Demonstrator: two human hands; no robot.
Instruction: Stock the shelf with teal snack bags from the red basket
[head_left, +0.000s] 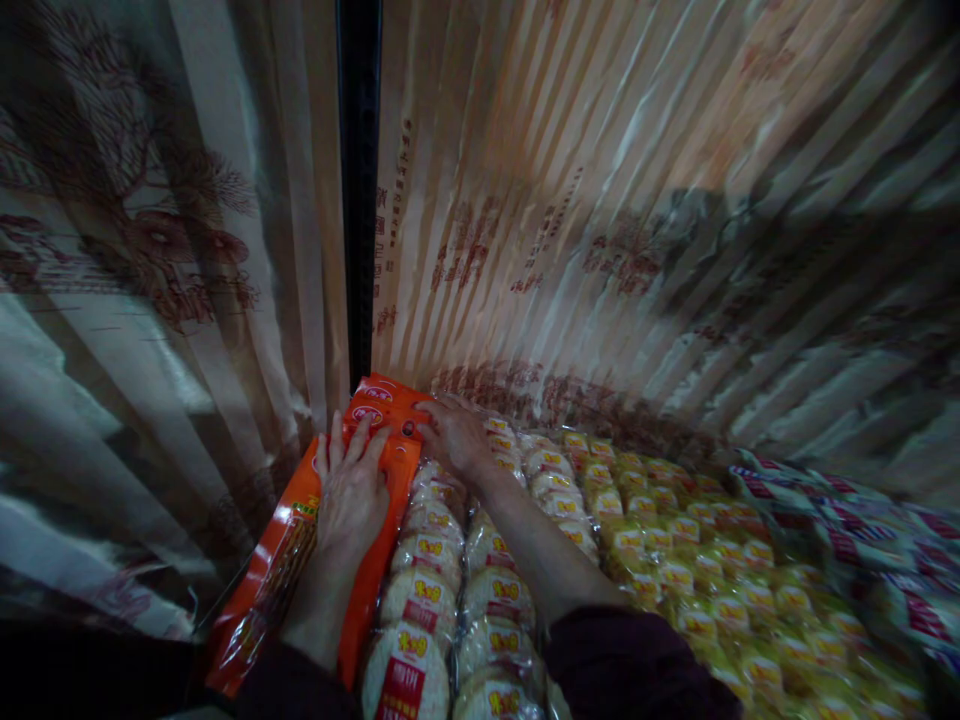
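Orange snack packets (394,455) lie overlapped in the back left corner of the display, with brown stick-shaped food showing through a clear window in the front one. My left hand (352,490) rests flat on the packets, its fingers spread over their upper part. At the packets' right edge, my right hand (457,435) has its fingers bent and closed on the orange plastic. My right forearm crosses rows of wrapped round rice crackers (424,600), which stand beside the packets.
Yellow-wrapped small snacks (682,530) fill the middle right. Farther right are white and red packs (847,530). Pleated printed sheeting (525,200) hangs behind, and more sheeting (187,250) hangs on the left. A dark upright post (360,200) stands in the corner.
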